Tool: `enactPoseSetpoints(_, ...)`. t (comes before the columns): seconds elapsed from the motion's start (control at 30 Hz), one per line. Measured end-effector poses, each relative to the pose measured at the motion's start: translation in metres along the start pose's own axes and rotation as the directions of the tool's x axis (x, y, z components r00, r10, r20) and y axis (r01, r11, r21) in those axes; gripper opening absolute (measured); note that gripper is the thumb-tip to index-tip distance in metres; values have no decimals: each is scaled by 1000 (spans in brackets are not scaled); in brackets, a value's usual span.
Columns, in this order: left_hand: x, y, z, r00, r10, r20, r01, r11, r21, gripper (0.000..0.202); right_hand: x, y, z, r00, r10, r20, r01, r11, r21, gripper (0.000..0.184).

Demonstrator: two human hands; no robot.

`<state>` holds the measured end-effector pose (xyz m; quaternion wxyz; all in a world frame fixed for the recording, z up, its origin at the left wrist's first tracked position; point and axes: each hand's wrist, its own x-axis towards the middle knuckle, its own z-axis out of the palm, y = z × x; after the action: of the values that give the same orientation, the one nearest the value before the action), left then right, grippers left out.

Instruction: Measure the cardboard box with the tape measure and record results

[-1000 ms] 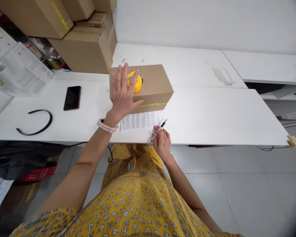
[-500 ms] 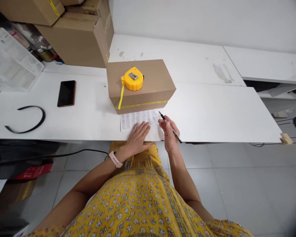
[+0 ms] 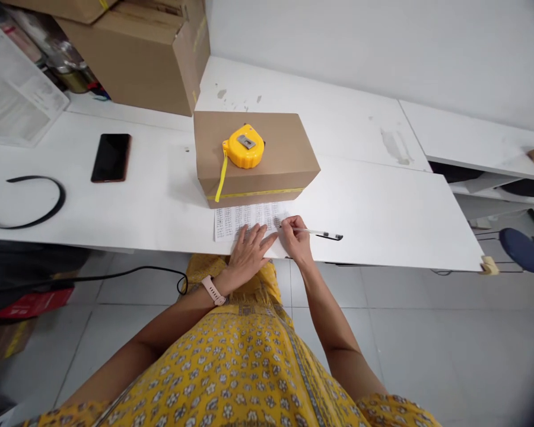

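Observation:
My left hand (image 3: 249, 252) lies flat with its fingers spread over the lower part of a sheet of paper (image 3: 231, 222) covered in columns of small writing. A pen (image 3: 317, 232) is pinched in my right hand (image 3: 296, 238), its tip down at the paper's right side and its clear barrel pointing right. Just behind the sheet stands a closed cardboard box (image 3: 276, 142) with a strip of yellow tape along its front. On top of the box rests a yellow tape measure (image 3: 247, 147), its yellow strap hanging over the front edge.
A phone (image 3: 111, 158) and a black headband-like loop (image 3: 56, 204) lie on the left of the white table (image 3: 382, 219). Larger cardboard boxes (image 3: 137, 65) are stacked at the back left. A blue round seat (image 3: 518, 250) stands beyond the table's right end.
My right hand has turned and brought the pen from beside the paper down onto its right side. My left hand stays flat on the sheet. The view has shifted slightly.

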<state>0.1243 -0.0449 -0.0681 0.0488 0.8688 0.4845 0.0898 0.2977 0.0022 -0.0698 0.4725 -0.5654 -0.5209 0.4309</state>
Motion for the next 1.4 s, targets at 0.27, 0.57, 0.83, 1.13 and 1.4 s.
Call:
enactPoseSetpoints(0.27, 3, 0, 2, 1000, -20, 10, 20, 1000, -10, 65, 0, 8, 5, 991, -18, -131, 9, 997, -70, 35)
enactPoseSetpoints(0.57, 3, 0, -2, 1000, -18, 20, 18, 1000, -7, 64, 0, 9, 6, 993, -61, -100, 47, 989, -138, 31)
enactPoseSetpoints(0.83, 3, 0, -2, 1000, -21, 19, 21, 999, -25, 62, -1, 10, 7, 993, -68, -101, 50, 983, -176, 31)
enactPoseSetpoints(1.13, 2, 0, -4, 999, -21, 26, 22, 999, -36, 64, 0, 9, 7, 993, -68, -97, 53, 988, -146, 31)
enactPoseSetpoints(1.4, 2, -1, 0, 1000, -16, 11, 16, 1000, -25, 66, 0, 9, 5, 987, -64, -147, 46, 991, -122, 30)
